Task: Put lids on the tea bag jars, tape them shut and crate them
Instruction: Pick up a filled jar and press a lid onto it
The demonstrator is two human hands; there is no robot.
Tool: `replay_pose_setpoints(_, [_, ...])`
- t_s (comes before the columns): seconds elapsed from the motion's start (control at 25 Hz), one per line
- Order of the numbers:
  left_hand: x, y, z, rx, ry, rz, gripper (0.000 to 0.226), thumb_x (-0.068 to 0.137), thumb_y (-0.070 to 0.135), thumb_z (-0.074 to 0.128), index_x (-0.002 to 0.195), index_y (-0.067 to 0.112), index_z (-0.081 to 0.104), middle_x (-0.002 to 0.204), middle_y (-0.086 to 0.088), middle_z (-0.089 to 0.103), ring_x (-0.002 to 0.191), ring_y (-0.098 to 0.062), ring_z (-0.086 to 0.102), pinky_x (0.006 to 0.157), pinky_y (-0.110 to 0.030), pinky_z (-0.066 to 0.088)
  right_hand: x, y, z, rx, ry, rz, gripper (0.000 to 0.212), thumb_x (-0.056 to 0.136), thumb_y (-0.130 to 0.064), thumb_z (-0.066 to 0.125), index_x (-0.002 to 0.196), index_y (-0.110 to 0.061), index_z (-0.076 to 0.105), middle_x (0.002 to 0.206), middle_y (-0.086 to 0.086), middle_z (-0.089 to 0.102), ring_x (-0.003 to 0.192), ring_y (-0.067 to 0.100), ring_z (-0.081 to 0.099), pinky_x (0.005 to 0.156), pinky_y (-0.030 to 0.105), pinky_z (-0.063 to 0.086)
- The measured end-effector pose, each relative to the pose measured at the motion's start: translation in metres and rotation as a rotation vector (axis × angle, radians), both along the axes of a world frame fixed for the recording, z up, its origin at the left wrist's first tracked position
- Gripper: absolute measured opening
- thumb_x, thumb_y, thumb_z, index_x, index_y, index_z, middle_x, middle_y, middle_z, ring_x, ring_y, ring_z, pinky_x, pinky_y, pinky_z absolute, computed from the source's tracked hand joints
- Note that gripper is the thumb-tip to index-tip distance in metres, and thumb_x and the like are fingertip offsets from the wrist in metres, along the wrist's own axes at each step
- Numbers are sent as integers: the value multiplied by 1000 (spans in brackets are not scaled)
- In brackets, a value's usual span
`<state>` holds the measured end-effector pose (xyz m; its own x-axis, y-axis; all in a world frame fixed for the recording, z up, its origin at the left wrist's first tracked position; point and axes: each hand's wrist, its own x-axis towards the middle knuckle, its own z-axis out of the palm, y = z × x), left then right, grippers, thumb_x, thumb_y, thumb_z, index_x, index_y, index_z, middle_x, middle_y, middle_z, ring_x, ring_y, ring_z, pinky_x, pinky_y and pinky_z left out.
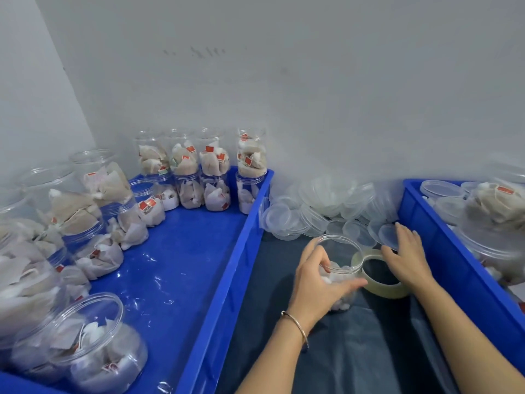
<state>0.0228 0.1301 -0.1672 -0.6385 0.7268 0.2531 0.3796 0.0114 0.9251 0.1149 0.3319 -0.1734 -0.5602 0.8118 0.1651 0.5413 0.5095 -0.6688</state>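
The left hand (318,282) grips an open clear plastic tea bag jar (339,268); the right hand (406,251), nearer, spreads open onto a clear round lid (387,236) just beyond it.

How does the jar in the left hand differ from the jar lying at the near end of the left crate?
The held jar stands upright on the dark cloth between the crates; the near crate jar lies tilted on its side inside the left crate. The left hand grips the held jar; nothing touches the crate jar. Both are clear plastic and hold tea bags; the held jar has no lid.
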Motion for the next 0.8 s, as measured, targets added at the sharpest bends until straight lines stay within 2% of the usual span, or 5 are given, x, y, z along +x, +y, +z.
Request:
replay_pose_setpoints(0.2, [-5,11,-9,118,2,32,53,58,22,91,90,20,49,89,4,50,100,-18,54,98,-25,43,-11,8,-9,-66,-415,-59,47,98,-29,44,138,-5,38,141,21,38,129,37,34,102,50,38])
replay_pose_setpoints(0.36, [-10,10,-13,94,-129,-66,65,62,20,89,107,36,44,126,15,50,117,-6,50,100,-24,42,-6,-11,2,1,-417,-124,29,97,-32,47,122,-16,50,119,10,54,113,28,45,91,46,42])
replay_pose_setpoints(0.52, [-12,12,-16,99,-174,-103,90,67,12,87,137,30,33,138,15,43,126,-9,46,103,-22,41,-6,-24,28,105,134,-253,18,97,-19,47,100,-3,52,102,14,49,81,28,54,72,46,50])
replay_pose_setpoints(0.6, [-14,14,-17,86,-169,-123,85,68,13,86,135,30,36,139,17,41,127,-10,45,105,-27,41,-9,-29,46,-124,446,-223,21,99,-20,44,98,-1,54,95,15,50,73,25,51,63,37,47])
replay_pose_setpoints(0.8, [-16,14,-19,65,-163,-144,80,73,11,82,128,41,33,135,7,43,128,-5,42,105,-16,35,-5,-38,60,-566,605,-125,29,102,-17,40,126,-14,56,99,5,61,71,18,52,60,29,46])
